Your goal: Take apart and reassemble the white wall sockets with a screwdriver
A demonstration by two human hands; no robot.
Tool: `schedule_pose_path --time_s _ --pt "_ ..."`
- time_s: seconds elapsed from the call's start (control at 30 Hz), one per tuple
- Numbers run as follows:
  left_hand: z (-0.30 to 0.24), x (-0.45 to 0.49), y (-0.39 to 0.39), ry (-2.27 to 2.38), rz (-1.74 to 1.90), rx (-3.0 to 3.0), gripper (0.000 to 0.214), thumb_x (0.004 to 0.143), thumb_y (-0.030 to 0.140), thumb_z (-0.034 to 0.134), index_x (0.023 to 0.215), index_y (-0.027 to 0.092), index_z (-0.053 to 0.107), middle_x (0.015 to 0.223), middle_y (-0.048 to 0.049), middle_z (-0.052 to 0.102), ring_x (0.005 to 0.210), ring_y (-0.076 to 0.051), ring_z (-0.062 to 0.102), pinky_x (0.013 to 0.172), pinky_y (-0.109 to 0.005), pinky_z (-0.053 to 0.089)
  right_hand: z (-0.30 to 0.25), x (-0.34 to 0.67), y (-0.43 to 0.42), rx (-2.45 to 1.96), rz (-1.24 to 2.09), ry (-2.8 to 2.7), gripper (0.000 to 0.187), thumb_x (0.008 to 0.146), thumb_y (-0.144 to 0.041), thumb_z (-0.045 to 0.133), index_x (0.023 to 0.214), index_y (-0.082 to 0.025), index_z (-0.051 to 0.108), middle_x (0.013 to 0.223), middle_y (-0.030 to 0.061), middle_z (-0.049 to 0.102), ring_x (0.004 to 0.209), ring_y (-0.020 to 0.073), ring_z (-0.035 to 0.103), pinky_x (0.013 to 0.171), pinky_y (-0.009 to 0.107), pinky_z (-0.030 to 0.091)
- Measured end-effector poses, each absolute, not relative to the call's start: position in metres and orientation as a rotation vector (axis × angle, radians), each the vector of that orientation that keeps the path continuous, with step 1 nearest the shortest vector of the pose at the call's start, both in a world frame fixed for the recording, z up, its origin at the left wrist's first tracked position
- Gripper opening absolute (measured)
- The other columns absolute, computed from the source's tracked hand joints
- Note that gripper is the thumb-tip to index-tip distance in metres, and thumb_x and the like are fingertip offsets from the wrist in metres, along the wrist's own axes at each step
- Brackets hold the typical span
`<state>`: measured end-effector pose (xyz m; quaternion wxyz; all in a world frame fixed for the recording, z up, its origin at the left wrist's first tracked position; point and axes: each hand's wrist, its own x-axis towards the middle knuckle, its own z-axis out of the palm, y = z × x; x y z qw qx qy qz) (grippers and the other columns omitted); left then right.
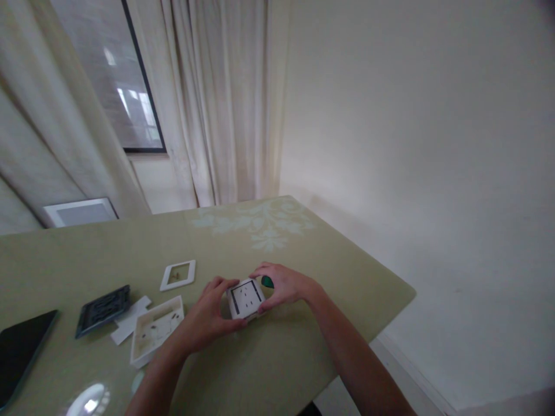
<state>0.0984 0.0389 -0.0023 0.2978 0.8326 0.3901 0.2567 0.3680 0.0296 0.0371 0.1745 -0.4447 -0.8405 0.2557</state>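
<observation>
"What is the socket (pixel 247 300) made of?"
"Smooth plastic, by the look of it, rather matt. The box (pixel 139 357) and the square frame (pixel 178 285) look the same."
"And the table (pixel 269 358)?"
"Smooth, with a glossy gleam near the front."
"The rest?"
"Matt cloth for the curtain (pixel 229 104), a dull matt wall (pixel 411 144), and shiny, reflecting glass in the window (pixel 102 69)."

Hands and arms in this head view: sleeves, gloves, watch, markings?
Left hand and right hand: bare, no gloves. Left forearm and right forearm: slim, bare as far as the frame shows; no sleeve, watch, band or cable in view. No rings or markings can be made out; fine detail is too small to tell.
</observation>
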Motion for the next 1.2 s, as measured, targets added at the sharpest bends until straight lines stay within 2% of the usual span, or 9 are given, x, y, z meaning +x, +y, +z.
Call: schedule_pose_path --time_s 0.23,0.37,0.47,0.67,0.87,0.97,1.2 --pt "0.001 0.1 0.037 1.08 0.635 2.21 0.075 0.068 0.04 0.09 0.134 0.02 0.063 0.125 -0.0111 0.063 0.12 -0.035 0.063 0.106 -0.051 0.053 0.035 0.368 0.03 -1.232 0.716 -2.384 0.086 0.065 -0.048 0.096 0.137 -0.012 0.068 0.13 0.0154 0.067 0.119 0.0305 0.064 0.108 0.043 0.049" --pt "0.002 0.099 0.037 1.07 0.612 2.201 0.072 0.07 0.04 0.088 0.135 0.02 0.061 0.126 -0.0106 0.06 0.121 -0.034 0.062 0.107 -0.05 0.052 0.028 0.367 0.031 -1.211 0.714 -2.373 0.09 0.063 -0.046 0.097 0.141 -0.016 0.065 0.135 0.0148 0.066 0.123 0.031 0.063 0.11 0.043 0.047" --pt "0.002 0.1 0.036 1.057 0.596 2.197 0.073 0.07 0.04 0.088 0.135 0.02 0.061 0.127 -0.011 0.059 0.123 -0.035 0.06 0.108 -0.052 0.051 0.024 0.366 0.03 -1.22 0.715 -2.391 0.095 0.06 -0.046 0.098 0.143 -0.016 0.064 0.135 0.0159 0.066 0.123 0.0325 0.063 0.109 0.044 0.048" --pt "-0.001 0.101 0.036 1.04 0.619 2.187 0.072 0.072 0.041 0.086 0.136 0.022 0.06 0.129 -0.0112 0.059 0.125 -0.035 0.06 0.11 -0.053 0.051 0.027 0.366 0.028 -1.244 0.733 -2.346 0.093 0.059 -0.047 0.099 0.141 -0.018 0.066 0.134 0.0143 0.067 0.122 0.0317 0.065 0.108 0.044 0.049" --pt "-0.011 0.094 0.039 1.062 0.608 2.184 0.094 0.063 0.045 0.091 0.146 0.021 0.053 0.147 -0.0159 0.053 0.138 -0.04 0.055 0.118 -0.055 0.046 0.029 0.375 0.021 -1.298 0.767 -2.254 0.1 0.059 -0.051 0.099 0.146 -0.017 0.063 0.144 0.0174 0.064 0.131 0.0339 0.061 0.114 0.047 0.046" --pt "-0.014 0.09 0.04 1.069 0.598 2.151 0.101 0.064 0.046 0.09 0.152 0.021 0.047 0.154 -0.0179 0.05 0.141 -0.041 0.053 0.119 -0.058 0.045 0.027 0.382 0.019 -1.347 0.772 -2.199 0.102 0.058 -0.053 0.099 0.146 -0.018 0.063 0.145 0.0177 0.064 0.132 0.0343 0.061 0.115 0.048 0.045" --pt "-0.002 0.094 0.033 1.066 0.535 2.096 0.108 0.062 0.045 0.09 0.156 0.021 0.043 0.154 -0.0194 0.053 0.139 -0.043 0.058 0.114 -0.059 0.049 0.02 0.385 0.022 -1.317 0.798 -2.225 0.1 0.058 -0.051 0.1 0.146 -0.022 0.063 0.146 0.0154 0.063 0.134 0.0335 0.06 0.117 0.048 0.043"
